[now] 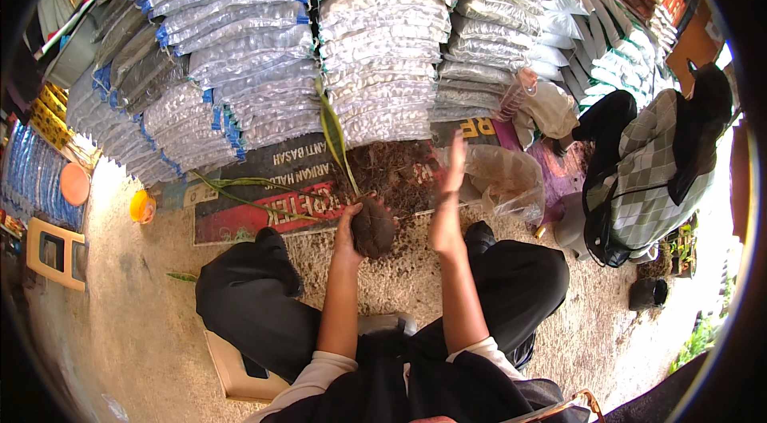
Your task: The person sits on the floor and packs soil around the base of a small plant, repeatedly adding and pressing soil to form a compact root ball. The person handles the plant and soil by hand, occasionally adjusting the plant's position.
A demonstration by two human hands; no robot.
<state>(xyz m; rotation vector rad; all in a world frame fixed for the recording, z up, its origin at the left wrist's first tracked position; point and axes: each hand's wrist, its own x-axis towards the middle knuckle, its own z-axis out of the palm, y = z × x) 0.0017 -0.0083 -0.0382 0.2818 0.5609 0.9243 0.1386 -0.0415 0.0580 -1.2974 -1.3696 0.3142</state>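
Observation:
My left hand [346,233] is wrapped round the dark, rounded root ball [373,230] of a snake plant. A tall green leaf with yellow edges [332,127] rises from it. To the right, apart from the plant, my right hand [449,201] is raised flat with its fingers stretched out, holding nothing. Just beyond the root ball, loose dark soil with fibrous roots [391,171] is heaped on a printed black and red sheet [232,225]. Long thin leaves [240,182] stretch over that sheet to the left of my left hand.
Stacked filled plastic bags [383,47] form a wall beyond the sheet. A clear plastic bag [503,175] lies right of the soil. At right crouches a person in a checkered shirt [651,175], near a black pot [648,293]. A beige stool [76,259] and orange container [142,206] stand left.

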